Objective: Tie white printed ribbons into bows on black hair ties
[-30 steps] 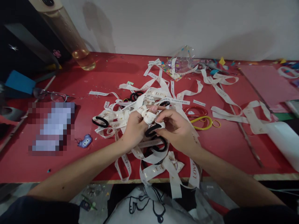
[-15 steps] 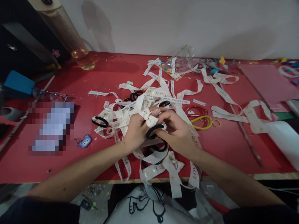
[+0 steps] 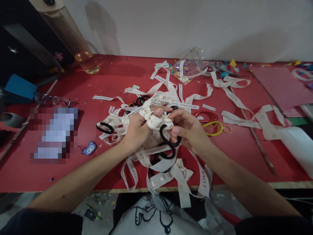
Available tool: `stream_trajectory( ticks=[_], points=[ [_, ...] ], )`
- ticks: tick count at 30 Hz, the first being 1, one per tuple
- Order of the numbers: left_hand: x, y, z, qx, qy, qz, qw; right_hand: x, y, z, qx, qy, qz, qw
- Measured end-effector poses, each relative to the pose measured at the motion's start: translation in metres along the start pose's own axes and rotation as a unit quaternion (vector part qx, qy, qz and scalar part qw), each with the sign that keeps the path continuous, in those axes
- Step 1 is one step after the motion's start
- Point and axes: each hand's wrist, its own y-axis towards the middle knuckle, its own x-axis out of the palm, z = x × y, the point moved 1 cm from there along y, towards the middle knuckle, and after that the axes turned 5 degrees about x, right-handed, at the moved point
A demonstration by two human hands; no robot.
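My left hand (image 3: 139,129) pinches a folded white printed ribbon (image 3: 154,121) between thumb and fingers, above a pile of the same ribbon. Beside it, my right hand (image 3: 189,130) has its thumb and fingers closed on a black hair tie (image 3: 170,138), which hangs as a loop from the folded ribbon. Another black hair tie (image 3: 105,127) lies at the left of the pile, and several more sit among the strips. Loose ribbon (image 3: 204,178) trails over the near table edge on the right. The fingertips behind the ribbon are partly hidden.
On the red table (image 3: 117,73) stand a tall bottle (image 3: 85,58), glasses (image 3: 60,101) and a blurred phone (image 3: 55,133). Scissors with yellow (image 3: 215,128) and red handles (image 3: 207,115) lie right of the pile. Pink sheets (image 3: 278,85) and more ribbon are farther right.
The folded ribbon has shifted slightly left and up with my left hand. My right hand has moved a little right, and the black hair tie now hangs lower and further right.
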Motion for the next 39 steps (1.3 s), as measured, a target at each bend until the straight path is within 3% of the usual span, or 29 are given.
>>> stream_trajectory(
  ticks=[6, 12, 18, 24, 35, 39],
  points=[
    [-0.002, 0.000, 0.001, 0.012, 0.013, 0.006, 1.000, 0.000, 0.001, -0.004, 0.021, 0.029, 0.017, 0.999],
    [-0.004, 0.003, -0.001, 0.021, 0.017, -0.022, 0.999, -0.006, 0.004, -0.009, 0.095, 0.004, 0.018, 0.995],
    [-0.010, 0.006, -0.005, 0.052, 0.069, -0.060, 0.994, -0.014, 0.004, -0.014, 0.066, -0.007, 0.040, 0.997],
    [-0.010, 0.003, -0.005, 0.033, 0.085, -0.081, 0.993, -0.012, 0.007, -0.016, 0.037, 0.016, 0.107, 0.993],
    [0.002, -0.007, -0.007, -0.035, 0.022, -0.070, 0.997, -0.008, 0.001, -0.002, 0.004, -0.064, 0.029, 0.998],
    [0.005, -0.010, -0.006, -0.014, 0.051, -0.056, 0.997, -0.003, -0.003, -0.002, 0.003, -0.102, 0.047, 0.994]
  ],
)
